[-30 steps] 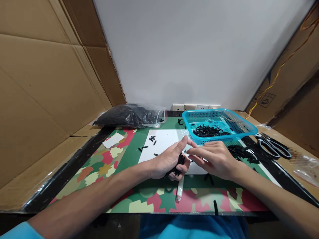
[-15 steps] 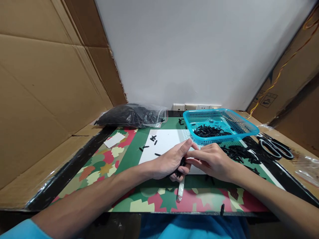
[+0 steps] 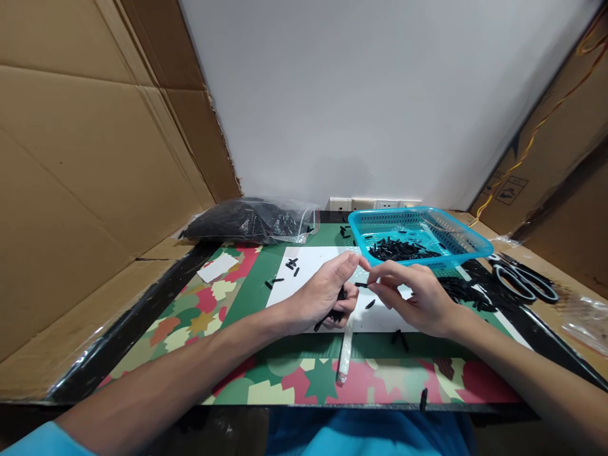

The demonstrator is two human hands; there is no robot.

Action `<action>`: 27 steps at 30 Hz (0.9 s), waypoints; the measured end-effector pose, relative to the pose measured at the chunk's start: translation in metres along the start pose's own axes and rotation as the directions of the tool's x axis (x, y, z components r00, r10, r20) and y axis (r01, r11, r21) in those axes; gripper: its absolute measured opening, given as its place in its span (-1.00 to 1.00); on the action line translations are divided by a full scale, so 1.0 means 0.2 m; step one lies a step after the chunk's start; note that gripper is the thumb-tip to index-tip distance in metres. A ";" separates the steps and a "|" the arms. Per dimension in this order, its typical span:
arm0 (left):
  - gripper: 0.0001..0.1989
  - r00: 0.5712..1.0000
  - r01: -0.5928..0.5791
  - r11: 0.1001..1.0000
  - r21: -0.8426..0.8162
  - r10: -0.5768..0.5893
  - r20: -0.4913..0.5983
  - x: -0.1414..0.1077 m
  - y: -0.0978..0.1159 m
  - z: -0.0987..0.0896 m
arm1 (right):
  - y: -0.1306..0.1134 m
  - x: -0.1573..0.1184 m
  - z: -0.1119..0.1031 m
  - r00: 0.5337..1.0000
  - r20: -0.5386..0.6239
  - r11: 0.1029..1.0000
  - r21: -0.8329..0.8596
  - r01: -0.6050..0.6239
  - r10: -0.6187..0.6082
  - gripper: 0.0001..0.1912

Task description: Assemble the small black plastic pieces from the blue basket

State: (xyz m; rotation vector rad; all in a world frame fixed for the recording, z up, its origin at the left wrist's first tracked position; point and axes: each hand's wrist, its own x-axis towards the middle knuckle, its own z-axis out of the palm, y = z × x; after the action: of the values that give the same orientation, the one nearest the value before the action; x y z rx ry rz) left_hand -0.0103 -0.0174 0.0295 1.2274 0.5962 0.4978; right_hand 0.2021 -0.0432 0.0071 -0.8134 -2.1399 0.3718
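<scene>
My left hand (image 3: 327,291) is curled around a bunch of small black stick-like pieces (image 3: 338,311), whose ends poke out below the fingers; its thumb points up. Just to the right, my right hand (image 3: 413,296) pinches one black piece (image 3: 361,285) between thumb and fingertips, close to the left hand's fingers. A single loose black piece (image 3: 370,304) is below that pinch, over a white sheet (image 3: 313,256). A pale narrow strip (image 3: 346,358) extends toward the table's front edge, its upper end near the left hand.
A blue plastic basket (image 3: 468,250) with many black pieces stands at the back right, a black heap (image 3: 468,294) in front of it. Scissors (image 3: 522,282) lie at the right. A clear bag (image 3: 251,218) of black material rests at the back left. Cardboard (image 3: 85,158) walls the left side.
My right hand has drawn slightly away from the left and now shows a black piece in its pinch. A loose black piece has come into sight below the hands.
</scene>
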 end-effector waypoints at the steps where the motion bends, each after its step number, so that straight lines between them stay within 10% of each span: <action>1: -0.59 1.000 -0.009 1.000 0.008 0.009 -0.003 0.00 0.00 -0.01 | 0.00 0.00 -0.01 0.999 -0.004 0.999 0.020 -0.031 0.032 -0.94; 14: -0.67 1.000 -0.012 0.997 0.079 0.010 0.025 -0.01 0.01 -0.01 | -0.04 0.03 -0.03 0.961 0.069 0.907 0.319 -0.274 0.267 -0.79; 27: -0.65 0.994 -0.106 0.986 0.127 0.106 0.000 0.00 -0.02 -0.01 | -0.01 0.01 -0.02 0.996 0.015 0.991 0.099 -0.091 0.090 -0.84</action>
State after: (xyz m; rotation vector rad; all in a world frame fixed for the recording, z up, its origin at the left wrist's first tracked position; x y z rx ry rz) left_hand -0.0113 -0.0164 0.0244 1.3838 0.5776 0.5606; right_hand 0.2034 -0.0440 0.0119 -0.8546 -2.0811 0.5265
